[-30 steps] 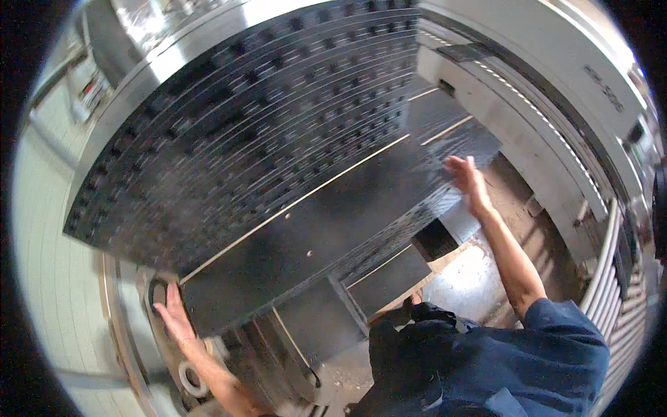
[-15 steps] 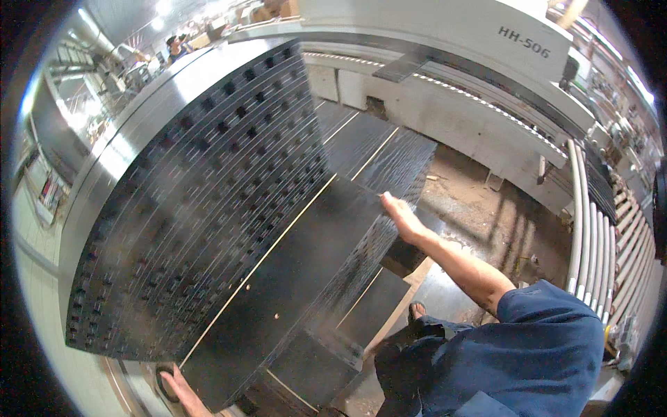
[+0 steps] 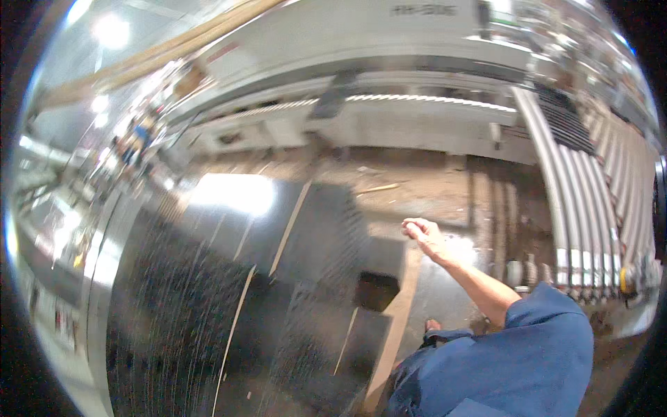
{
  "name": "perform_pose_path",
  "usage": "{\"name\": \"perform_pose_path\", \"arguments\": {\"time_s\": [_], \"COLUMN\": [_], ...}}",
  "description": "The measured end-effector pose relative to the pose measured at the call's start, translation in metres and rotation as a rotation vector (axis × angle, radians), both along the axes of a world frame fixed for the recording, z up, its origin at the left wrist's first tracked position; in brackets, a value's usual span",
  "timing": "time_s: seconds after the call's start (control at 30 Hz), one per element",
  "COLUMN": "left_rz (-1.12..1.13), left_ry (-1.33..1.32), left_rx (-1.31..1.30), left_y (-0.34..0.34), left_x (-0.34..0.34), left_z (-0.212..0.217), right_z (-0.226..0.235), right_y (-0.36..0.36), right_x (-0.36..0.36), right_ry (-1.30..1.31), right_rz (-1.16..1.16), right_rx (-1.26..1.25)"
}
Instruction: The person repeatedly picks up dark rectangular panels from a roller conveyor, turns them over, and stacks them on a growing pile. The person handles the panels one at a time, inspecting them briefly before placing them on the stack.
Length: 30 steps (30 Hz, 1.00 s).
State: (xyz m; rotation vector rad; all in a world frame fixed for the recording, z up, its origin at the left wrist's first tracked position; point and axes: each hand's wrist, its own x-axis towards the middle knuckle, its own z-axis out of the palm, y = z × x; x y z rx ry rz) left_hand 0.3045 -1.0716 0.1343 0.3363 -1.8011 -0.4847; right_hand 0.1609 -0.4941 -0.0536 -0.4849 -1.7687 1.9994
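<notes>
My right hand (image 3: 425, 238) hangs in the air to the right of the stacked dark panels (image 3: 236, 326). Its fingers are curled closed, and nothing shows in them. It is apart from the nearest panels. My left hand is out of the picture. The panels lie in several piles at uneven heights, with light strips between them. A tall pile on the left shows a dark, streaked side (image 3: 174, 313). Motion blurs much of the scene.
A long white machine (image 3: 361, 42) runs across the back. Grey rollers (image 3: 563, 181) stand on the right. Wood-coloured debris (image 3: 379, 188) lies on the floor before the machine. A pale board edge (image 3: 396, 316) borders the panels near my legs.
The view has swung left. My right hand has come off the corner of the dark panel and its fingers have curled. My left hand has left the picture.
</notes>
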Motion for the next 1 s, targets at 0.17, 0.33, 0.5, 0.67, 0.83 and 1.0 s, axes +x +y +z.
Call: {"name": "perform_pose_path", "arguments": {"time_s": [0.17,0.33,0.5,0.67,0.83,1.0], "left_rz": [-0.711,-1.268,-1.683,-1.897,-2.028,-1.920], "left_ry": [-0.514,-1.022,-1.158,-1.382,-1.456,-1.562], "left_rx": [0.160,0.251,0.056,-0.005,-0.119,-0.259], "left_y": [0.252,0.426,0.532,0.633,0.716,0.784], "left_x": [-0.053,-0.070,-0.095,-0.126,-0.162,-0.212], "left_z": [-0.053,-0.090,-0.152,-0.211,-0.291,-0.343], "right_z": [-0.014,-0.006,-0.012,-0.010,0.012,0.011], "right_y": [0.148,0.250,0.309,0.356,0.469,0.650], "right_x": [0.093,0.214,0.332,0.406,0.413,0.388], "right_ry": [-0.083,-0.133,-0.184,-0.482,-0.687,-0.885], "right_rz": [-0.330,-0.797,-1.100,-1.243,-1.206,-1.045], "right_rx": [0.104,0.198,0.235,0.455,0.595,0.876]}}
